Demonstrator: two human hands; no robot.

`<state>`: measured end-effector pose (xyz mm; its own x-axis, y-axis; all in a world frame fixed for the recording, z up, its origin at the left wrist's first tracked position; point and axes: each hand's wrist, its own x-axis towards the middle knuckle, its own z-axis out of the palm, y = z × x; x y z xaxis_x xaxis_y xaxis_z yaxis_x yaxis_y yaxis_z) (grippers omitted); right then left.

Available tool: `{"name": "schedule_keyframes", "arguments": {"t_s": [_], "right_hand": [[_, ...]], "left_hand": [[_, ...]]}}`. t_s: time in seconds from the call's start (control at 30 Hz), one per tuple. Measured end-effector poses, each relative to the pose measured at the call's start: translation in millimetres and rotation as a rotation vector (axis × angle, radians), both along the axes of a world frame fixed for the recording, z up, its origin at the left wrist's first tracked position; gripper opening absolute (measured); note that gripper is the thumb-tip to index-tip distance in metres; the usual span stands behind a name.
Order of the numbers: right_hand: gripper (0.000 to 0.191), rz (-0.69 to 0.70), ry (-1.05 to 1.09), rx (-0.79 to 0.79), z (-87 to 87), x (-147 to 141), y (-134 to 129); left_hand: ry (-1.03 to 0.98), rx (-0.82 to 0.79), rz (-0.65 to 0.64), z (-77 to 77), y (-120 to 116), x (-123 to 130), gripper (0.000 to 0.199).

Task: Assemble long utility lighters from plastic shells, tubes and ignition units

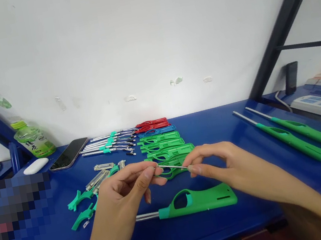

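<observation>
My left hand (124,188) pinches one end of a thin metal rod (171,167) between thumb and fingers. At its other end, the fingertips of my right hand (220,161) are closed on the same rod, which tilts slightly down to the right. Below both hands a green long-nosed lighter (204,200) lies on the blue table, its metal tube partly hidden by my left hand. Just behind the rod is a column of green lighter casing halves (169,151), the nearest one partly covered by my fingers.
Metal lighter tubes with wires (105,143) lie at the back, near red casings (151,123). Clear fuel tanks (98,178) and teal triggers (79,199) are on the left, before a phone (69,153), white case (36,166) and bottle (33,140). Two green lighters (297,141) lie right.
</observation>
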<state>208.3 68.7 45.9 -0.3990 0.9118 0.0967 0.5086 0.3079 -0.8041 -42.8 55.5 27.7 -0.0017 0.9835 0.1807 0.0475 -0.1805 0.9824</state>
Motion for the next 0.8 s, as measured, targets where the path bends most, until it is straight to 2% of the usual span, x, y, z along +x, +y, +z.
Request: {"name": "schedule_keyframes", "arguments": {"t_s": [0.33, 0.53, 0.8], "right_hand": [[0.019, 0.014, 0.001, 0.041, 0.6, -2.4, -0.4], [0.020, -0.002, 0.006, 0.038, -0.4, -0.2, 0.1], [0.019, 0.022, 0.038, -0.014, -0.8, -3.2, -0.7]], "left_hand": [[0.093, -0.002, 0.016, -0.4, -3.4, 0.1, 0.027], [0.062, 0.024, -0.004, -0.8, -1.9, 1.7, 0.024], [0.111, 0.035, 0.007, -3.2, -2.8, 0.0, 0.025]]}}
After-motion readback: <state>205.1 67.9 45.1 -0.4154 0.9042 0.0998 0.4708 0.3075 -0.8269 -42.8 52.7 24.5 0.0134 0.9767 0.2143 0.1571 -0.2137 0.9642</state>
